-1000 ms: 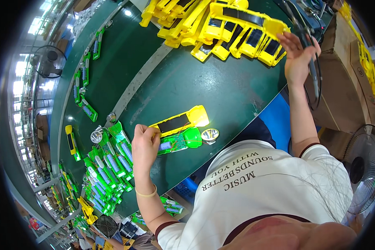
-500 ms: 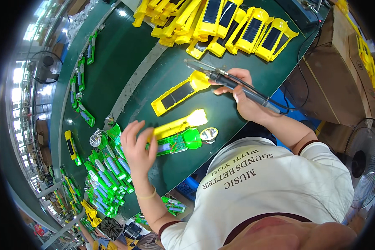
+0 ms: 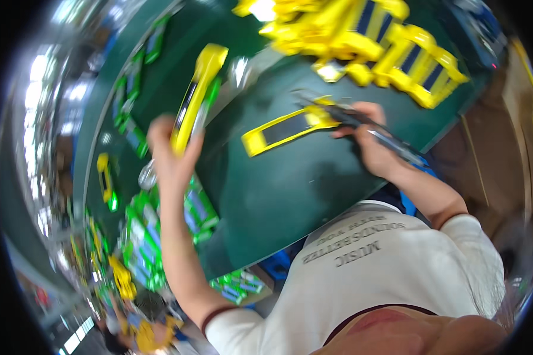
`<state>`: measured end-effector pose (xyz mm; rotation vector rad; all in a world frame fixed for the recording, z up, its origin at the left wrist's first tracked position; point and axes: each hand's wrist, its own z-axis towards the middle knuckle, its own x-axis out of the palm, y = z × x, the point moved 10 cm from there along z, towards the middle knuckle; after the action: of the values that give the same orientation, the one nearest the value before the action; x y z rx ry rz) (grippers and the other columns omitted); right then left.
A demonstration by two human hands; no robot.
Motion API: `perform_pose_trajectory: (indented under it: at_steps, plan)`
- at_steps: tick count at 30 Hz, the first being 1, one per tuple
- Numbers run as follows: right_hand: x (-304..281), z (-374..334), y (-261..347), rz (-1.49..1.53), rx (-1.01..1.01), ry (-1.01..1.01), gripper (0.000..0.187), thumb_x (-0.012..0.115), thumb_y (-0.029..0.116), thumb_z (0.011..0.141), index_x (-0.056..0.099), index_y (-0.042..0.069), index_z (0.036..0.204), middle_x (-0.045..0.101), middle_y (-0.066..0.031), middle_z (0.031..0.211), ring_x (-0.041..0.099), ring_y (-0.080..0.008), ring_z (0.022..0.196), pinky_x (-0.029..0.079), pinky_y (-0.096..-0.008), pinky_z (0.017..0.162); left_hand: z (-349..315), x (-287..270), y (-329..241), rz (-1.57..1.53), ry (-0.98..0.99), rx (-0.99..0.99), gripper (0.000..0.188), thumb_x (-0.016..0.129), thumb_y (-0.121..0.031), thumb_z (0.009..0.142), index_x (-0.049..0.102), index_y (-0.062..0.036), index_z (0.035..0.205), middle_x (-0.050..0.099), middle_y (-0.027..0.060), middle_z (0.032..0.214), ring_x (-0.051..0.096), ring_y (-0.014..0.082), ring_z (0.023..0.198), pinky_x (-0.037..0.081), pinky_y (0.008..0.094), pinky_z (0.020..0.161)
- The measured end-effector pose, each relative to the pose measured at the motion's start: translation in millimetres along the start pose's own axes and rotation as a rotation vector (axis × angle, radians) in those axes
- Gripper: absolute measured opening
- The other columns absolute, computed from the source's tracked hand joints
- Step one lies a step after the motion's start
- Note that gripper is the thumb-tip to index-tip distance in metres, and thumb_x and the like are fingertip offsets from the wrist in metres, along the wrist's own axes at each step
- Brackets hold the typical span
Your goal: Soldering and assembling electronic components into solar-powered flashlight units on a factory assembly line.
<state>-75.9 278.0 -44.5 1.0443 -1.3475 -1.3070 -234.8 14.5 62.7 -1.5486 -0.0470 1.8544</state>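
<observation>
My left hand (image 3: 175, 145) is closed around the lower end of a yellow flashlight housing (image 3: 202, 86), raised over the far left side of the table. A green housing half (image 3: 212, 97) is held along its right side, and a shiny round reflector (image 3: 240, 72) shows beside its upper end. My right hand (image 3: 370, 136) grips a dark soldering iron (image 3: 352, 118) with its tip toward the left. Under the tip lies another yellow housing (image 3: 284, 131) with a dark panel, flat on the green table. Motion blurs the piece in my left hand.
Yellow housings (image 3: 361, 41) are heaped at the back right. Green halves with blue-grey cells (image 3: 142, 236) pile up near my left forearm. A row of green pieces (image 3: 124, 97) lies along the far left strip. A cardboard box (image 3: 485, 136) stands at the right.
My left hand has taken hold of the yellow housing and its green half and carried them up and left, away from the front of the table. The soldering iron stays in my right hand.
</observation>
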Motion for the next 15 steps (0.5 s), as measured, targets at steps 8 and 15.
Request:
perform_pose_trajectory:
  at_steps: [8,15]
  plan:
    - [-3,-4,4,0.173,-0.08,-0.07,0.06,0.043,0.054,0.083,0.028,0.007,0.117,0.043,-0.0144,0.112,0.053,-0.0259,0.095,0.046,-0.0381,0.079,100,45,104,0.048,-0.075,-0.233,0.058,0.067,-0.045,0.067,0.046,-0.0025,0.102,0.058,0.017,0.09,0.057,0.0329,0.087,0.045,0.0383,0.075]
    - [3,-7,7,0.111,-0.143,0.032,0.056,0.045,0.053,0.082,0.032,0.01,0.115,0.048,-0.0159,0.112,0.054,-0.0318,0.099,0.047,-0.0423,0.077,54,-83,291,0.504,-0.188,-0.875,0.076,0.073,-0.037,0.06,0.032,0.0042,0.109,0.056,0.0241,0.1,0.055,0.0359,0.096,0.046,0.0381,0.081]
